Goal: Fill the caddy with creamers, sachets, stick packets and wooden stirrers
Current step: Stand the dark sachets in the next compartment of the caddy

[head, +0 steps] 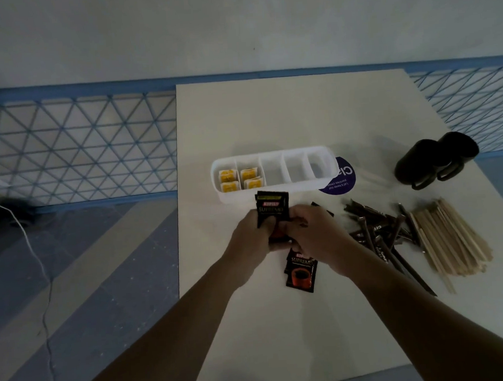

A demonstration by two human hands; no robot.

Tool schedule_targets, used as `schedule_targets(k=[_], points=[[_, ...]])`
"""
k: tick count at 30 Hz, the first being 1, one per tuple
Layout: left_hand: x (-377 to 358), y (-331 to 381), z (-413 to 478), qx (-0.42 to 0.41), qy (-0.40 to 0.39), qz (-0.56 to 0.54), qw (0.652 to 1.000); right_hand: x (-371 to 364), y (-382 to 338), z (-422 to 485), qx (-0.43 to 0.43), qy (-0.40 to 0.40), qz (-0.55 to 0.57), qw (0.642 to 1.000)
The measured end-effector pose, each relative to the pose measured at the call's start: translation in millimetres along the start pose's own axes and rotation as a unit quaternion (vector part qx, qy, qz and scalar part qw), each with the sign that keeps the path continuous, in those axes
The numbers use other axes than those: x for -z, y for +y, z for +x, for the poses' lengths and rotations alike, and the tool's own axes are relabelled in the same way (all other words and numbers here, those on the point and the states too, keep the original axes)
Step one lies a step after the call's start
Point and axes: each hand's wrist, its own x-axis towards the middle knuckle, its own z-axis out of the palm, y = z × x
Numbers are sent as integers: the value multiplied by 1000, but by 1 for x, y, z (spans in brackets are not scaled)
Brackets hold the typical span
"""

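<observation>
A white caddy with several compartments stands mid-table; yellow creamers fill its two left compartments, the others look bare. My left hand grips a stack of black coffee sachets, held just in front of the caddy. My right hand is closed on the same stack from the right. More black sachets lie on the table under my right wrist. Brown stick packets lie in a heap to the right, with wooden stirrers beside them.
Two black mugs stand at the back right. A purple round sticker lies behind the caddy's right end. The white table ends at the left, with a blue-grey floor and a white cable beyond.
</observation>
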Motion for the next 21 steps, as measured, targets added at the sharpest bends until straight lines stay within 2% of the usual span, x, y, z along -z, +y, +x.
schedule_targets(k=[6, 10, 13, 17, 21], points=[[0, 26, 24, -20, 3, 110, 994, 8, -19, 17, 28, 69, -37, 997], [1, 52, 46, -37, 0, 233, 972, 27, -33, 39, 37, 99, -83, 991], [8, 67, 69, -45, 35, 342, 938, 43, -41, 61, 54, 98, -111, 988], [17, 81, 91, -94, 106, 480, 866, 59, -48, 94, 78, 110, -182, 974], [26, 82, 105, -95, 103, 553, 821, 61, -52, 119, 88, 94, -235, 963]])
